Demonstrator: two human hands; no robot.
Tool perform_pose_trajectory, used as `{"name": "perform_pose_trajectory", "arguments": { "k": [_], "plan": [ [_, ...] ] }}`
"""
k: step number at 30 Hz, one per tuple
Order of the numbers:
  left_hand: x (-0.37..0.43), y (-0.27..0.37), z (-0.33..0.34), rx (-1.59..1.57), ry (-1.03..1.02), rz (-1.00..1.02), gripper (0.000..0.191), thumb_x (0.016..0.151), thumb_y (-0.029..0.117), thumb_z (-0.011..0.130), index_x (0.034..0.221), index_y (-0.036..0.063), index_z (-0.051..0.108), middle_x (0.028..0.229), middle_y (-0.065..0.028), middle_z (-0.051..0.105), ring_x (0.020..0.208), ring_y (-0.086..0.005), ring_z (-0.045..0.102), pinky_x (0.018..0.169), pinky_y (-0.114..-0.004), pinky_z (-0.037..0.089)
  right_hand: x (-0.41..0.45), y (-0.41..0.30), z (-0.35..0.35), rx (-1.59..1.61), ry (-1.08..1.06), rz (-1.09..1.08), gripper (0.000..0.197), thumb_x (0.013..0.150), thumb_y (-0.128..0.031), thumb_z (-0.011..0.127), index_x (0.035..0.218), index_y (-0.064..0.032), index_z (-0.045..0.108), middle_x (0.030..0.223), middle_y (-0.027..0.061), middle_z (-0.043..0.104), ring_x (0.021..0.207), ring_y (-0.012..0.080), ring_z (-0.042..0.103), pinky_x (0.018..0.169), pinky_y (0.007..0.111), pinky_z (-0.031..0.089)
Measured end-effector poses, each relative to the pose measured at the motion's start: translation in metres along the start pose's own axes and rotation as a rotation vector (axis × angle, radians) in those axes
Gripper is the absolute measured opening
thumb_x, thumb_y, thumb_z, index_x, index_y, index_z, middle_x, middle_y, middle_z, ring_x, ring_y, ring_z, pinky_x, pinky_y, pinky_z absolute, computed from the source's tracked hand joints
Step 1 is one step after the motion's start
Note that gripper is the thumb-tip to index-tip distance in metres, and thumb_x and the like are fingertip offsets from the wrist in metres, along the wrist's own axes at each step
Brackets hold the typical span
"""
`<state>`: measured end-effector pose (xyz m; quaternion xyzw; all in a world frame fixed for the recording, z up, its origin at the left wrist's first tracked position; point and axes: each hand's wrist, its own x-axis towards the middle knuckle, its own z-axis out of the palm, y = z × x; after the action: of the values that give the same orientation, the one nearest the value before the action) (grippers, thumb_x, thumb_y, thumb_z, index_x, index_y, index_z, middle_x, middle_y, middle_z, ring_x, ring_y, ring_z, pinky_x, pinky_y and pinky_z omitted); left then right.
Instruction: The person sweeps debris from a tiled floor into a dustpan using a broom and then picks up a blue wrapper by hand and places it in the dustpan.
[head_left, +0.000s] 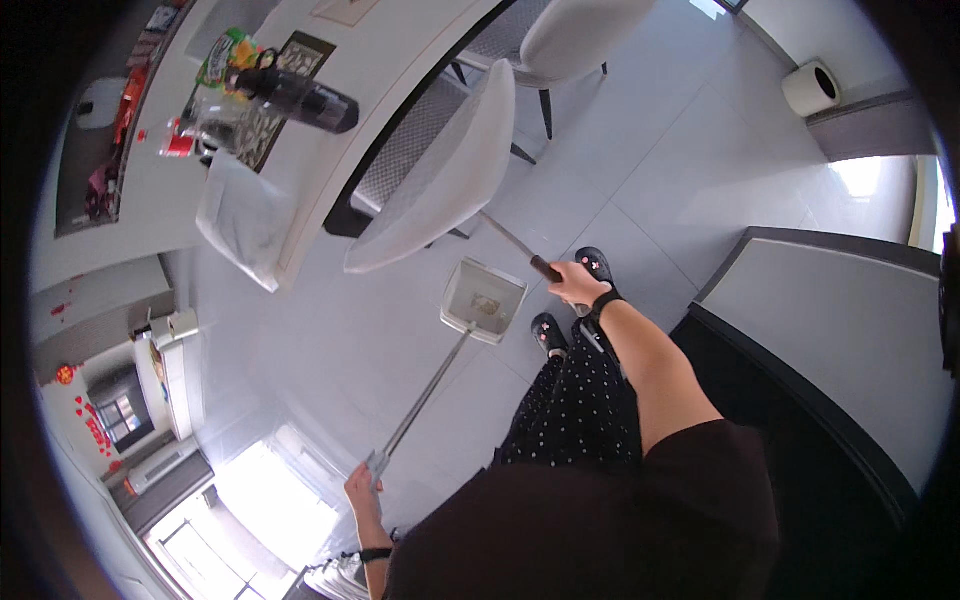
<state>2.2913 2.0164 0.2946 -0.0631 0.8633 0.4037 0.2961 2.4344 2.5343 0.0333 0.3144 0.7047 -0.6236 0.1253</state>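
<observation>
Around the upper end of a long dustpan pole (426, 405) my left hand (364, 484) is closed. The pole leads to a light plastic dustpan (459, 294) on the tiled floor, with a small patch of brownish debris (486, 304) inside. My right hand (577, 285) grips a long handle (510, 236) with a brown section, probably a broom's. That handle slants towards the dining chairs, and its far end is hidden behind the pale back of the nearest chair (450, 180). Dark clogs (550, 334) are on my feet, close to the dustpan.
A second chair (570, 37) stands farther along the white table (330, 161). On the table are a dark bottle (300, 97), a red-labelled bottle (176, 140) and a whitish plastic bag (244, 217). A white bin (810, 88) sits by the wall. At right is a dark-edged cabinet (832, 315).
</observation>
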Motion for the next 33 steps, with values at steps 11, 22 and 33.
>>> {"name": "perform_pose_trajectory", "arguments": {
  "k": [11,22,33],
  "plan": [
    [0.015,0.037,0.037,0.023,-0.063,-0.020,0.060,0.079,0.038,0.055,0.114,-0.0113,0.055,0.073,-0.0073,0.058,0.052,-0.0105,0.048,0.047,-0.022,0.036,0.110,0.044,0.011,0.080,0.046,0.338,0.025,0.077,-0.018,0.061,0.099,-0.0048,0.062,0.067,0.0125,0.061,0.051,0.0233,0.060,0.049,0.038,0.048],
    [0.025,0.062,0.064,0.102,-0.124,-0.030,0.044,0.076,0.019,0.046,0.106,-0.0099,0.059,0.064,-0.0031,0.052,0.054,-0.0089,0.046,0.049,-0.021,0.036,-0.122,0.111,-0.009,-0.222,0.363,0.505,0.039,0.083,-0.041,0.052,0.095,-0.0066,0.064,0.091,0.0188,0.064,0.090,0.0367,0.060,0.077,0.045,0.047],
    [0.038,0.070,0.081,0.123,-0.180,0.007,0.034,0.082,0.017,0.048,0.101,-0.0080,0.061,0.062,-0.0011,0.050,0.052,-0.0067,0.043,0.047,-0.021,0.033,-0.151,0.079,0.006,-0.296,0.342,0.416,0.029,0.085,-0.032,0.053,0.107,-0.0126,0.057,0.082,0.0180,0.065,0.076,0.0375,0.063,0.067,0.048,0.049]
  ]
}}
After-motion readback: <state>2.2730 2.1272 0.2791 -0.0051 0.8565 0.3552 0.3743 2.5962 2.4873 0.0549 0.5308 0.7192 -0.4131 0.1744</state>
